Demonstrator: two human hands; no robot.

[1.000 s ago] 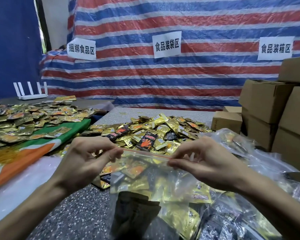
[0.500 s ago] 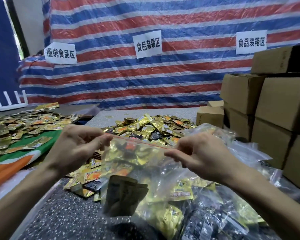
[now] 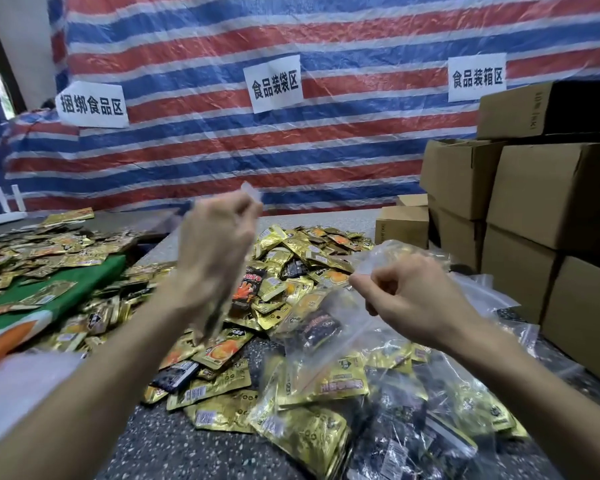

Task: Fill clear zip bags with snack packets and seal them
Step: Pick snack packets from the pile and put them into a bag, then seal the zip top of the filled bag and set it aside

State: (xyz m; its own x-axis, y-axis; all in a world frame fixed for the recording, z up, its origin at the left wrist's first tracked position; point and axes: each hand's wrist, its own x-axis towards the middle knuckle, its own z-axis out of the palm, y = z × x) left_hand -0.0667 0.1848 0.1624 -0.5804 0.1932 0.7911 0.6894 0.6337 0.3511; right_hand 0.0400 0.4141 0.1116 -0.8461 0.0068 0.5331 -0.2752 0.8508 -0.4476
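left hand (image 3: pixel 219 244) (blurred) curls high above the zip bag (image 3: pixel 321 323), gripping clear plastic (image 3: pixel 252 192), while right hand (image 3: pixel 413 292) pinches that bag's top edge.

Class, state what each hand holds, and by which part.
Right hand pinches the clear zip bag by its top corner. Left hand, blurred, grips clear plastic; which part cannot be told.

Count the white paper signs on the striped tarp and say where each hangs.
3. The left sign hangs near the left edge of the striped tarp, the middle sign at its centre, and the right sign at the right, above the stacked cardboard boxes. None appears hidden.
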